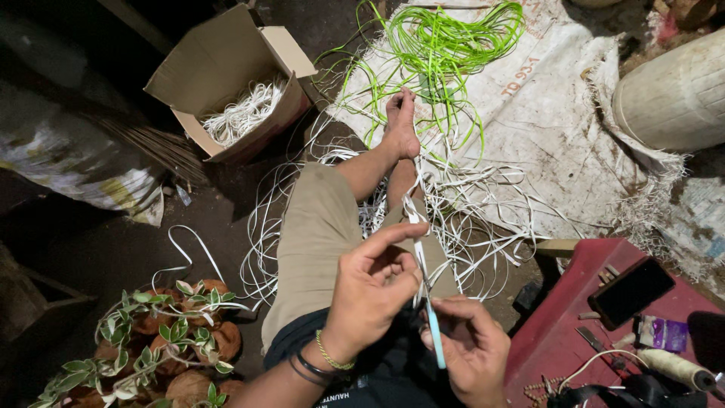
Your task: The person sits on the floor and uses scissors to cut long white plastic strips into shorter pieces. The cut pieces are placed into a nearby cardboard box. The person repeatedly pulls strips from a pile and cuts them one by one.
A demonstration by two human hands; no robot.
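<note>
Presently, the person sat on the ground with both legs stretched forward, and all places below are given relative to the red stool (563, 332) at the lower right.

The left hand (374, 291) was raised just left of the stool, fingers curled and thumb and forefinger pinched on a white strip (418, 249) that ran up from between the 2 hands. The right hand (472, 347) sat directly beside the stool's left edge, closed around a light-blue tool (436, 340), which stood nearly upright against the strip. The 2 hands were close together, almost touching, with the strip passing between them. Whether the tool's tip was cutting into the strip could not be told.

A loose tangle of white strips (468, 219) lay on the ground above and left of the stool, spreading around the person's legs. Farther above the stool, a bundle of green strips (445, 38) lay on a white woven sack (559, 113). Far to the upper left of the stool, an open cardboard box (226, 68) held more white strips. At the far left, level with the stool, a green-leafed plant (166, 332) grew among brown husks.

On the stool itself lay a dark phone (630, 291), a small purple packet (661, 332) and a spool of pale thread (676, 366).
</note>
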